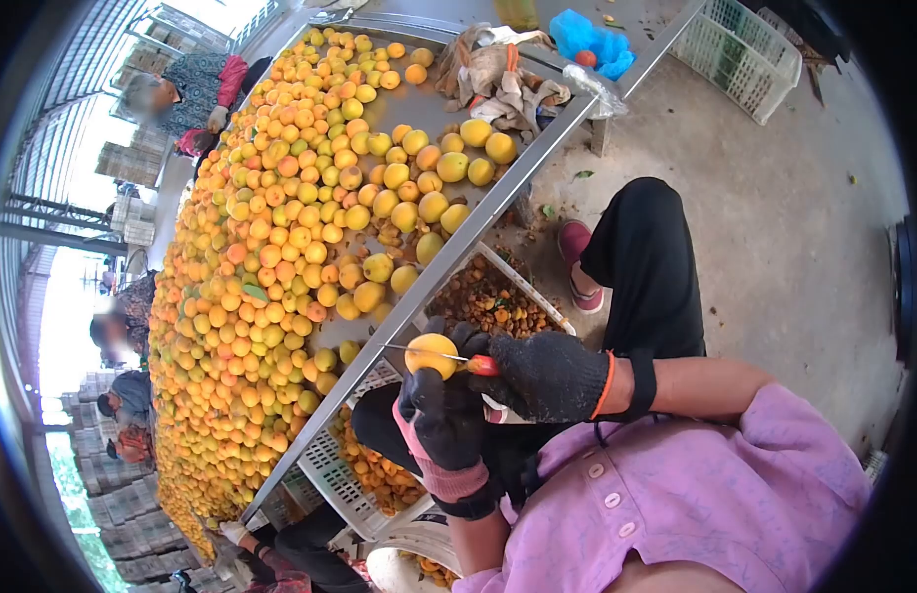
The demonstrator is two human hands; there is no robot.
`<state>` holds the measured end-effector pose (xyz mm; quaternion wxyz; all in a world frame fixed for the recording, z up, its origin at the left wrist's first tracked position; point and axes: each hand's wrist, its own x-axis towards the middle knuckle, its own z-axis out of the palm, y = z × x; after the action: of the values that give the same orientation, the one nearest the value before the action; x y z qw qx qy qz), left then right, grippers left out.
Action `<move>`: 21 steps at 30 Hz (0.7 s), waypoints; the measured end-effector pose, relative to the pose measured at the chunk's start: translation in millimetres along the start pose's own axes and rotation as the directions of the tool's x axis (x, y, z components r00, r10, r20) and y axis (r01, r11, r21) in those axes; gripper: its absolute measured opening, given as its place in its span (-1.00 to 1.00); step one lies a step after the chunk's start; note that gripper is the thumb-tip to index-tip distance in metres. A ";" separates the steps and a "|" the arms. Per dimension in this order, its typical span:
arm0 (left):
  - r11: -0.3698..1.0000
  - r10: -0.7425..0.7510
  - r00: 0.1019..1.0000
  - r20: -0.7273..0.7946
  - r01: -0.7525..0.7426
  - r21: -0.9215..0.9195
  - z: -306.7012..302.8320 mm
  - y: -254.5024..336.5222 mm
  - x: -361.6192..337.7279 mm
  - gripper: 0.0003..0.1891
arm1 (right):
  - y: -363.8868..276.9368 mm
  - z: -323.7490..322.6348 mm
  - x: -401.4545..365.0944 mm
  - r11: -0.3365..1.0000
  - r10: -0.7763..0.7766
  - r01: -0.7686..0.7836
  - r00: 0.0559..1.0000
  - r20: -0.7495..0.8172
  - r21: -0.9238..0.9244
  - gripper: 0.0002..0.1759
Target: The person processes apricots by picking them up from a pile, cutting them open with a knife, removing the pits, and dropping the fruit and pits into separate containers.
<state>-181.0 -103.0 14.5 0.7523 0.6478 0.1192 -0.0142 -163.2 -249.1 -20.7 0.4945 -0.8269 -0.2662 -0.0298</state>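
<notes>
My left hand (440, 420), in a black and pink glove, has its fingers wrapped round a yellow-orange fruit (432, 358). From the right comes my right hand (557, 378), black-gloved with an orange cuff edge, closed on a small knife with a red handle (483, 366). The thin blade lies across the fruit. Both hands are close together beside the metal table rim (419, 296). A large heap of similar fruit (270, 257) covers much of the table. Below the hands, a white crate (325, 465) holds orange fruit pieces (379, 479).
A crate of brown pits and scraps (493, 301) stands beyond my hands. Cloths (498, 79) and a blue bag (592, 44) lie at the table's top end. An empty crate (740, 54) is on the floor. Several people, one in a patterned top (196, 89), are across the table.
</notes>
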 end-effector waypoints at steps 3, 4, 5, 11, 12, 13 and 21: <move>0.986 0.109 0.993 0.043 -0.114 0.124 -10.7 3.4 2.7 -0.55 | -0.7 -0.5 -2.7 0.999 0.037 -0.037 0.999 0.012 0.017 -0.81; 0.967 0.161 0.984 0.077 -0.173 0.188 -13.6 5.5 3.6 -0.56 | -6.3 -13.3 2.0 0.999 0.032 -0.032 0.996 0.086 0.001 -0.81; 0.967 0.162 0.984 0.076 -0.173 0.187 -13.9 7.9 6.0 -0.56 | -10.0 -23.8 6.7 1.000 0.028 -0.026 0.988 0.153 -0.018 -0.81; 0.665 0.428 0.899 0.094 -0.384 0.640 -20.7 -2.4 13.8 -0.52 | 17.4 -12.5 12.8 0.994 0.094 -0.072 0.955 0.281 -0.085 -0.64; 0.650 0.425 0.901 0.083 -0.367 0.666 -19.7 -2.1 11.9 -0.44 | 18.2 -11.0 14.4 0.991 0.096 -0.064 0.952 0.291 -0.115 -0.62; 0.648 0.428 0.900 0.081 -0.368 0.666 -16.1 0.2 9.8 -0.44 | 14.3 -12.9 16.1 0.991 0.092 -0.061 0.952 0.290 -0.115 -0.62; 0.900 0.355 0.899 -0.256 -0.255 0.355 -17.9 -17.3 41.1 -0.73 | -4.8 -5.8 42.7 0.983 0.005 0.041 0.968 0.252 -0.176 -0.71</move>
<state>-147.0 -82.8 -12.8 0.6041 0.7630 0.1295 0.1900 -127.6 -234.6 -0.5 0.3796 -0.8628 -0.3306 0.0470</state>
